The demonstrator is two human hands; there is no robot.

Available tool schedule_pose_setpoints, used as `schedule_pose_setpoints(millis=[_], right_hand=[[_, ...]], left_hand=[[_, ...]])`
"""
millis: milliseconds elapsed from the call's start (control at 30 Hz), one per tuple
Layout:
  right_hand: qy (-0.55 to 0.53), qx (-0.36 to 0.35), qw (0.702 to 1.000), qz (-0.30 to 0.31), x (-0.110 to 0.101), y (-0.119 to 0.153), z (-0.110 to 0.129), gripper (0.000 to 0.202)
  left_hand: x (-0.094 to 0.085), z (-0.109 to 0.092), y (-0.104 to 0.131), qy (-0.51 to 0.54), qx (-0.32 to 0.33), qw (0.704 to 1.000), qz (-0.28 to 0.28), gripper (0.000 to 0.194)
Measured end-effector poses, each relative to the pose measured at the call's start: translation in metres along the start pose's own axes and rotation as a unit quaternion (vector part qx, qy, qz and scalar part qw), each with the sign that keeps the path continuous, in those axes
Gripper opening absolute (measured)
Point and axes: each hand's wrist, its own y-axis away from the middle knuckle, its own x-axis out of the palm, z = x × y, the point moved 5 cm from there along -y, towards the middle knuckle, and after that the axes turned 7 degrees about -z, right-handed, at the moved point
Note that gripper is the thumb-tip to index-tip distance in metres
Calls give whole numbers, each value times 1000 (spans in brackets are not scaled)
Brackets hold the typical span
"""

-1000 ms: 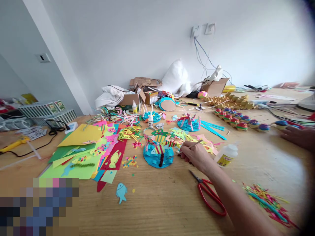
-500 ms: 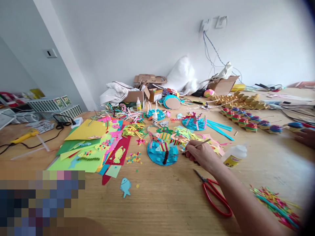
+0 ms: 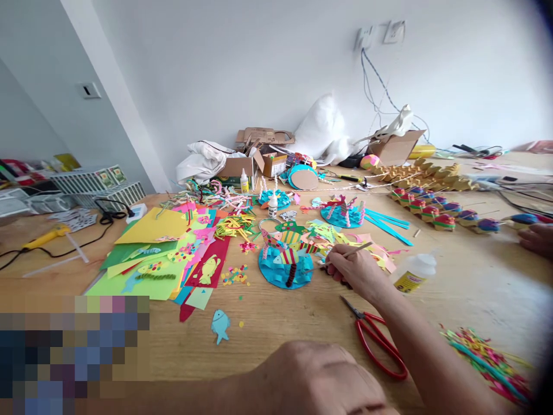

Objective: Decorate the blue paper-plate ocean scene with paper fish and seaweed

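My right hand (image 3: 352, 268) is closed on a thin wooden stick (image 3: 358, 249), whose tip points at the right side of a round blue paper base (image 3: 268, 276). On that base stand a striped paper fish (image 3: 287, 257) and a dark brown fuzzy stem (image 3: 291, 275). My left hand (image 3: 328, 377) is close to the camera at the bottom, its back showing and its fingers curled. Anything inside it is hidden. Red-handled scissors (image 3: 380, 346) lie below my right forearm. A light-blue paper fish (image 3: 220, 327) lies flat at the front.
Left are stacked coloured papers (image 3: 151, 230). A glue bottle (image 3: 415, 274) leans right of my right hand. Farther back are more blue bases (image 3: 343, 214), a small white bottle (image 3: 272, 206) and painted egg-carton pieces (image 3: 444, 219). Another person's hand (image 3: 536, 237) rests at the right edge.
My left hand has come into view at the bottom, reaching rightward across the front. My right hand stays almost where it was with the stick. The view has shifted slightly.
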Motion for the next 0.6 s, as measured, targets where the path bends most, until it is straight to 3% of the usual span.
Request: schedule_pose_setpoints(millis=[100, 267, 600], right_hand=[[1, -4, 1000, 1, 0, 0, 0, 20], [5, -9, 1000, -3, -1, 2, 3, 20], [3, -19, 1000, -6, 0, 2, 3, 19]], left_hand=[[-5, 15, -1, -38, -39, 998, 43, 14], [15, 35, 18, -39, -120, 985, 117, 9], [42, 64, 27, -53, -167, 978, 115, 13]])
